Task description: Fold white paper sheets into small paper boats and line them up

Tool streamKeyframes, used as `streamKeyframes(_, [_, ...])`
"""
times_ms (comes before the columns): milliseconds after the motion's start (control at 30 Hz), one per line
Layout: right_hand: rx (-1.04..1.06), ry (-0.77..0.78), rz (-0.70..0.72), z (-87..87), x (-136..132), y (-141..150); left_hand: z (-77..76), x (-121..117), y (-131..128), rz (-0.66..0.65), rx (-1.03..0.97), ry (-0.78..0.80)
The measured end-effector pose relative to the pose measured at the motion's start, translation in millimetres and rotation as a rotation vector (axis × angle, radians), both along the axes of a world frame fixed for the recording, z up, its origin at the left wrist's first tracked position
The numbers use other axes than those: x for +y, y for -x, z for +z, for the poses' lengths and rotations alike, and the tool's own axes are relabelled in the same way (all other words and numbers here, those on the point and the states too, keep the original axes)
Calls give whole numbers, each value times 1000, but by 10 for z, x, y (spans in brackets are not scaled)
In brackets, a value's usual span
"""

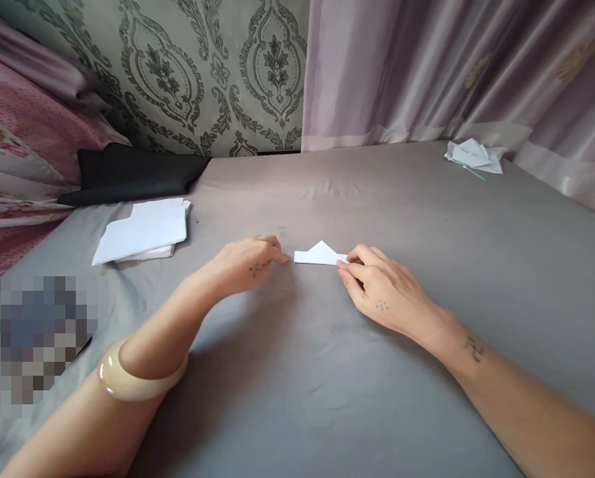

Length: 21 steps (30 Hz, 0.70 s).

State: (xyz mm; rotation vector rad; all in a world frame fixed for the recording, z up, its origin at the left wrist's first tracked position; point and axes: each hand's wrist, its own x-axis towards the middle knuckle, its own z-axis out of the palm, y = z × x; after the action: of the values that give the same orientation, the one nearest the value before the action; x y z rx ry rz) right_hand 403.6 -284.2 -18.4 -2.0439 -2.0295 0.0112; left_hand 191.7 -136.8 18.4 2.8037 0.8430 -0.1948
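Note:
A small piece of folded white paper (320,253) lies on the cloth-covered surface in front of me, a low strip with a pointed peak rising from its middle. My right hand (384,285) grips its right end between thumb and fingers, so that end is hidden. Just off the left end is my left hand (250,262), a fingertip pointing toward the paper with a small gap between. Nothing shows in this hand, and its other fingers are bent and partly hidden behind. A pale bangle (138,380) circles the left forearm.
A stack of white paper sheets (145,232) lies to the left, before a black cloth (138,174). At the far right sit several folded white papers (475,156) with a thin greenish stick (473,173). Curtains (402,73) hang behind. A blurred patch covers the left edge.

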Motion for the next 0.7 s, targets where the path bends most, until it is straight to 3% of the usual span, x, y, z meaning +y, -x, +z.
streamKeyframes(133, [52, -34, 20, -33, 19, -42, -93, 71, -32, 148, -251, -38])
streamKeyframes(233, [90, -25, 39, -29, 35, -98, -214, -31, -164, -45, -414, -73])
streamKeyframes(333, [129, 1, 54, 15, 40, -184, -354, -115, -271, -220, -420, -56])
streamKeyframes(500, [196, 30, -19, 64, 57, -329, -468, -96, -294, -229, -399, -86])
streamKeyframes(700, [507, -126, -257, -89, 160, -424, -412, -154, -336, -251, -306, -270])
